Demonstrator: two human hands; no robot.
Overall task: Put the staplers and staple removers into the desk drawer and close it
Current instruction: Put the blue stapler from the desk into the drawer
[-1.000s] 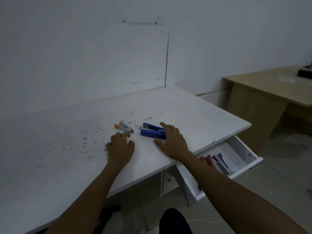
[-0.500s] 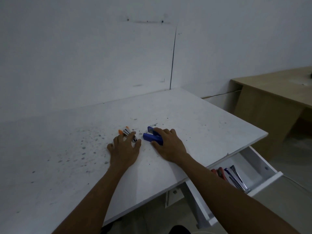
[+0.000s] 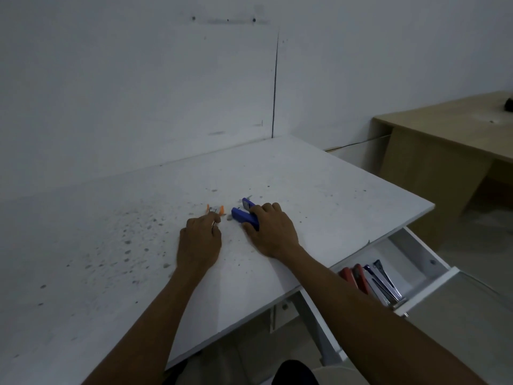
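On the white desk (image 3: 319, 190), my left hand (image 3: 198, 243) pinches a small orange staple remover (image 3: 215, 209), whose two orange tips poke out beyond my fingertips. My right hand (image 3: 270, 232) is closed over a blue stapler (image 3: 244, 213) that lies on the desktop with its jaws apart. At the lower right the white desk drawer (image 3: 427, 287) stands pulled out. Inside it lie a red stapler (image 3: 356, 276) and a blue and silver stapler (image 3: 384, 284), partly hidden by my right forearm.
A wooden desk (image 3: 444, 140) stands at the right, with a dark object at its far edge. A white wall rises right behind the white desk. The desktop is speckled with dark stains. A thin cable runs along the floor beside the drawer.
Both hands have reached forward and closed. The left hand has taken hold of the orange staple remover and the right hand now covers and grips the blue stapler. The view has shifted left.
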